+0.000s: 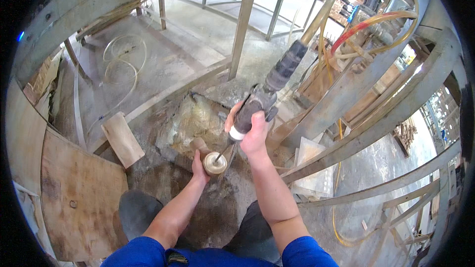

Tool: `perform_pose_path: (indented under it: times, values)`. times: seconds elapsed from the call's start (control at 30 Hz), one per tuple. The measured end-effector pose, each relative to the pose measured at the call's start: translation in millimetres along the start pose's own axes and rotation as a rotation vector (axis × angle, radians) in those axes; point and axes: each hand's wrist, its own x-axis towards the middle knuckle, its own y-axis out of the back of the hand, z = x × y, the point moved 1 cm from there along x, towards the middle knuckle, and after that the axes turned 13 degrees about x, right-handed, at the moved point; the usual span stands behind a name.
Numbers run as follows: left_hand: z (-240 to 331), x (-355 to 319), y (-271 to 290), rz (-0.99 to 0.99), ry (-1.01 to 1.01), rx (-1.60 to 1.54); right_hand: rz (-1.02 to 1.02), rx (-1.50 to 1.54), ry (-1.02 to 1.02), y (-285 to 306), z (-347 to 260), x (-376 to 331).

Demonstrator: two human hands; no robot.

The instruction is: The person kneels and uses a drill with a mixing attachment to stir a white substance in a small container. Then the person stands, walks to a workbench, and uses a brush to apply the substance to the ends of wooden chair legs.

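Tool (256,106) in R hand (254,132), fingers wrapped rd its body; L hand (199,169) has fingers curled abt brass-col. pc (216,170) below, thin bit (224,152) at its centre, abv floor (203,217)

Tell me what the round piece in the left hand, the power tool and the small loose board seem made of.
Round piece: metal or smooth wood; its glossy tan-gold look leaves that open. Power tool: dark and mostly matte, probably metal with rubber or plastic, given its ribbing. Small loose board: likely raw wood, being pale brown and unpainted.
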Motion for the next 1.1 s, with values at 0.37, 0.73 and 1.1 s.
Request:
perform_pose_path:
  times: [0.37, 0.73, 1.1]
  values:
    - [1.7, 3.3, 14.7, -0.012, 0.078, -0.087, 0.010, -0.060, 0.017, -16.2, -5.7, 0.7]
    - [-7.9, 16.6, 20.3, 0.006, 0.022, -0.106, 0.042, -0.071, 0.004, -13.3, -2.1, 5.1]
    - [-13.9, 15.5, 11.7, -0.074, 0.067, -0.135, 0.041, -0.022, -0.027, -1.7, -3.2, 4.6]
